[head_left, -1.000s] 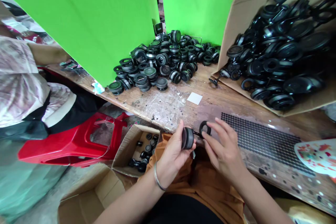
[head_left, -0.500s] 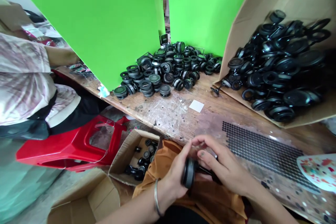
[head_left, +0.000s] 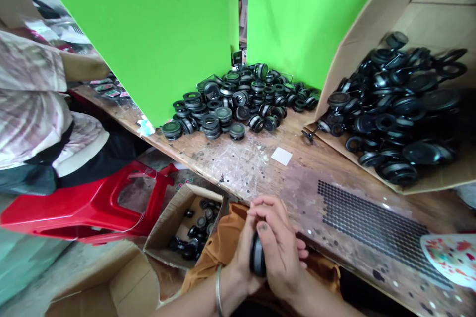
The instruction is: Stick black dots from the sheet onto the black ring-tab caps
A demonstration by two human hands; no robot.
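A black, round, disc-shaped part point(head_left: 258, 257) with a thick rim is pressed between my two palms, just off the bench's front edge. My left hand point(head_left: 242, 255), with a silver bangle at the wrist, is closed around its left side. From the right, my right hand point(head_left: 279, 250) covers the other face, its fingers folded over those of the left. Most of the part is hidden by the hands. Beyond them, a heap of similar black round parts point(head_left: 223, 114) lies on the wooden bench point(head_left: 238, 158), with a small white square card point(head_left: 281, 156) nearer to me.
A large cardboard box point(head_left: 334, 67) on its side holds many black parts at right. Black dot sheet point(head_left: 368, 218) and a paint-spotted white piece point(head_left: 451, 257) lie on the bench. Green panels point(head_left: 148, 34) stand behind. Below left are a red stool point(head_left: 82, 208), cardboard boxes point(head_left: 169, 213) and another person point(head_left: 33, 109).
My right hand has swung in against the part and its fingers have closed over my left hand. Both hands have shifted slightly left, and the view has tilted a little.
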